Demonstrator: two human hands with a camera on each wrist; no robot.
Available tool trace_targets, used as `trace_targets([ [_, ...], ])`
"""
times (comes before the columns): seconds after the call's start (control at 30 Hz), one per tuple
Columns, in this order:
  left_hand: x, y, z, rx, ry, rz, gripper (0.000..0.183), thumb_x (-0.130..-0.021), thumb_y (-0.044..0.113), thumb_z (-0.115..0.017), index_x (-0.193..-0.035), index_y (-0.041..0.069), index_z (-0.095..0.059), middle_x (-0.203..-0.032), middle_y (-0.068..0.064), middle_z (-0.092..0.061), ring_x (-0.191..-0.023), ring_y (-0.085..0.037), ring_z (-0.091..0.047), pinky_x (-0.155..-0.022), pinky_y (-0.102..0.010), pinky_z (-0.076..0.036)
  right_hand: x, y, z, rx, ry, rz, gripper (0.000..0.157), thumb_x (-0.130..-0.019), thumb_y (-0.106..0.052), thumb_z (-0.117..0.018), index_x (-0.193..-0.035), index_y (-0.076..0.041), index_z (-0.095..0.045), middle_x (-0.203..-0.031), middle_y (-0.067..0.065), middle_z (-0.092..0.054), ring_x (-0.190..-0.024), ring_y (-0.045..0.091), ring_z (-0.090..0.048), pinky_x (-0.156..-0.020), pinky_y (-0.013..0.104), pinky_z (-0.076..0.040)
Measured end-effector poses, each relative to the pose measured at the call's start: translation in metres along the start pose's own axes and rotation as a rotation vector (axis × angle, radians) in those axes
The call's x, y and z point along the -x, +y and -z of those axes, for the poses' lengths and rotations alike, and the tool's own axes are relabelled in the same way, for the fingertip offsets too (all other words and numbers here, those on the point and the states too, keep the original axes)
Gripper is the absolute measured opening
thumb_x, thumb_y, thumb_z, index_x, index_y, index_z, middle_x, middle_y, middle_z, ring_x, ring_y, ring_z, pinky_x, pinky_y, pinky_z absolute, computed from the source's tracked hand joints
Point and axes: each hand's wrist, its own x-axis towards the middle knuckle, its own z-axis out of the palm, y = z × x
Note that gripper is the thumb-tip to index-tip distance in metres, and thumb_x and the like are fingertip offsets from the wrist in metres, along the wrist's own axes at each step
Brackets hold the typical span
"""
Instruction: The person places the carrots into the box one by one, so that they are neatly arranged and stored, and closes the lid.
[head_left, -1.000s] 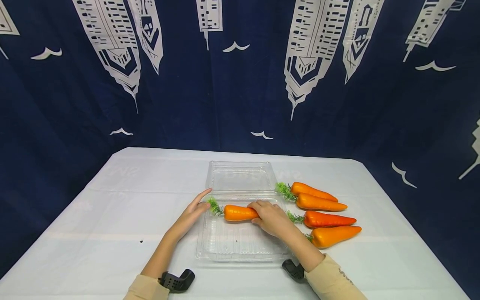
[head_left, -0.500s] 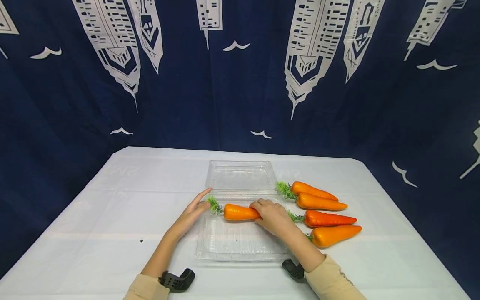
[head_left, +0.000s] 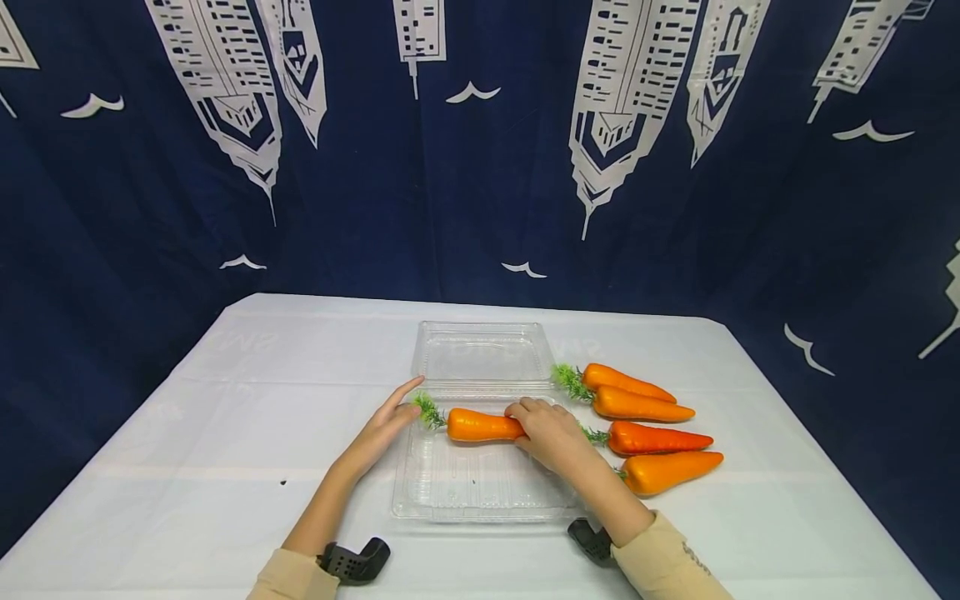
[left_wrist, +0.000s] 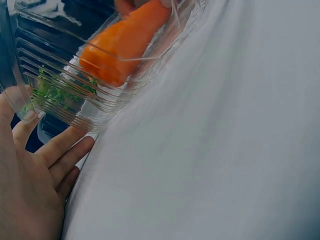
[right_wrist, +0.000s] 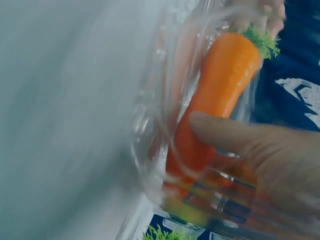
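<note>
An orange carrot with a green leafy top lies crosswise in the base of a clear plastic clamshell container, leaves toward the left. My right hand holds its narrow end, which is hidden under the fingers. The thumb lies along the carrot in the right wrist view. At the container's left wall rests my left hand, its fingers extended beside the leaves. Through the ribbed wall in the left wrist view, the leaves show close to that hand's fingertips.
Several more carrots lie to the right of the container on the white tablecloth, their leaves pointing left. The container's lid is folded back flat behind the base. A dark blue printed curtain hangs behind the table.
My right hand has slid slightly to the right along the carrot, toward its tip. The left hand and the container have stayed in place.
</note>
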Motion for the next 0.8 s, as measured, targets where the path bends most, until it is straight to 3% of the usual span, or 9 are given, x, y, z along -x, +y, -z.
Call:
trace_targets([
  [0.8, 0.001, 0.001, 0.001, -0.016, -0.008, 0.006, 0.05, -0.094, 0.034, -0.044, -0.141, 0.034, -0.027, -0.127, -0.016, -0.053, -0.119, -0.031, -0.048, -0.106, -0.058, -0.023, 0.013, -0.003, 0.009, -0.087, 0.027, -0.014, 0.04, -0.077, -0.022, -0.072, -0.114, -0.015, -0.06, -0.104, 0.0, -0.062, -0.101, 0.019, -0.057, -0.085, 0.042, -0.047],
])
